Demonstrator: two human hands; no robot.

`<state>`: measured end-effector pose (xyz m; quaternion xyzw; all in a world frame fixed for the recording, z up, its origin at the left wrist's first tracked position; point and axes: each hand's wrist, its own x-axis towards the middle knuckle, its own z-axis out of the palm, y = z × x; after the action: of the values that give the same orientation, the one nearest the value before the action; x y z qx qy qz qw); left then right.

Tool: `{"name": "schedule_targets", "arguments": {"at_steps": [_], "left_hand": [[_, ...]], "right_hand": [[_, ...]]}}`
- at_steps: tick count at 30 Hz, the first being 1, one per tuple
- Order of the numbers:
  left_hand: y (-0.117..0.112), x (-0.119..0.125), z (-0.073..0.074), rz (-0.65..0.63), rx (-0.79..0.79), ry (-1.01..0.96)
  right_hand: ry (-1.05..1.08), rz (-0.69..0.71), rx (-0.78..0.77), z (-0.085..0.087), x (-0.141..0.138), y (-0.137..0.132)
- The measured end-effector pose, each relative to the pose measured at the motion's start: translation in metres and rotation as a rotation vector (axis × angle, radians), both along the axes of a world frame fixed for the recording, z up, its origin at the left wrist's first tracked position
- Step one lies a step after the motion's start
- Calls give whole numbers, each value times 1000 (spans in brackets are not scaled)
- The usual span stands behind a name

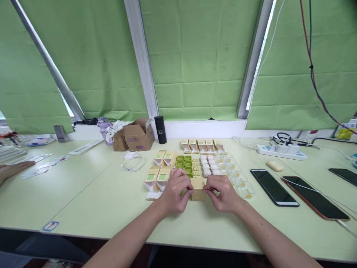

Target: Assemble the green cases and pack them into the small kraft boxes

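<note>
A small kraft cardboard box (pixel 198 189) stands on the table between my hands. My left hand (pixel 178 190) pinches its left edge near the top, fingers closed. On the opposite side my right hand (pixel 221 191) grips the right edge in the same way. Just beyond lie green trays (pixel 180 163), small yellowish pieces (pixel 196 167), pale pink and white rounded pieces (pixel 208 163) and clear plastic shells (pixel 235 175) with yellow dots. Left of these, several open boxes with green labels (pixel 157 176) sit in rows. Another row of open boxes (pixel 202 146) stands farther back.
Two phones (pixel 275 188) (pixel 315 197) and a white power strip (pixel 281 152) lie to the right. Behind are a cardboard carton (pixel 138 134), a black bottle (pixel 160 129) and a coiled white charger cable (pixel 134 162). Another person's hand (pixel 16 170) rests at the far left.
</note>
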<state>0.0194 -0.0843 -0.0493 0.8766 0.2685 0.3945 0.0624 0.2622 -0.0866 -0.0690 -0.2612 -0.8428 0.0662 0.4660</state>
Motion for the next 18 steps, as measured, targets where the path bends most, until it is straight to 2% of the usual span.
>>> {"name": "schedule_targets", "arguments": {"at_steps": [18], "left_hand": [[2, 0, -1, -69, 47, -4]], "right_hand": [[-13, 7, 71, -1, -1, 0]]}}
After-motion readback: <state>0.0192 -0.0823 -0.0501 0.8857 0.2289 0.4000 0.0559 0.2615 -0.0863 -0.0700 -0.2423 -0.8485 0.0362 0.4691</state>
